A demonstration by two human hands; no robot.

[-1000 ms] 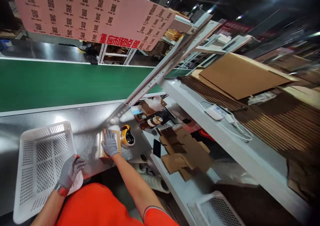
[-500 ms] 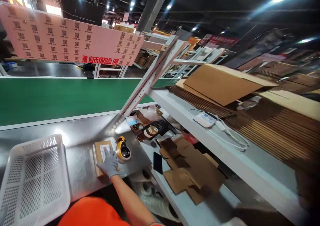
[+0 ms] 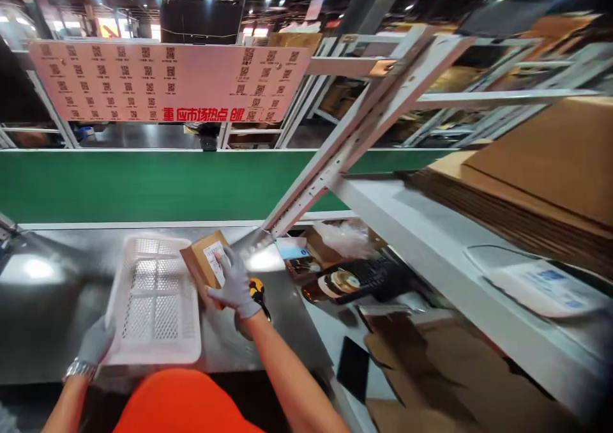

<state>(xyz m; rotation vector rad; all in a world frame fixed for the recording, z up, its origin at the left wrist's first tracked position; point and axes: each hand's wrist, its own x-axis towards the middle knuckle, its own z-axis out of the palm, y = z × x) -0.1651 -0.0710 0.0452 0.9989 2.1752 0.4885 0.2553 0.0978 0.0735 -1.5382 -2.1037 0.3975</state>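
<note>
My right hand (image 3: 234, 284), in a grey glove, grips a small cardboard box (image 3: 198, 262) with a white printed label. The box is tilted and overlaps the right rim of a white plastic basket (image 3: 191, 350) in view; whether they touch I cannot tell. No items show inside the basket's perforated bottom. At the basket's left rim, my gloved left hand (image 3: 97, 340) holds the edge, its fingertips partly hidden. Just behind my right wrist sits a yellow and black tape dispenser (image 3: 258, 292), partly covered by that arm.
A metal worktop (image 3: 43, 318) lies under the basket, with a green conveyor belt (image 3: 143, 184) beyond it. To the right, a slanted white post (image 3: 330, 165) and shelf (image 3: 431, 248) carry stacked cardboard. Below are a bottle (image 3: 335, 284), a black phone-like slab (image 3: 353, 368) and flattened cartons (image 3: 445, 369).
The view has swung left. My right hand has raised and tilted the box off the worktop, towards the basket. My left hand now shows on the basket's rim, and basket and box are closer together.
</note>
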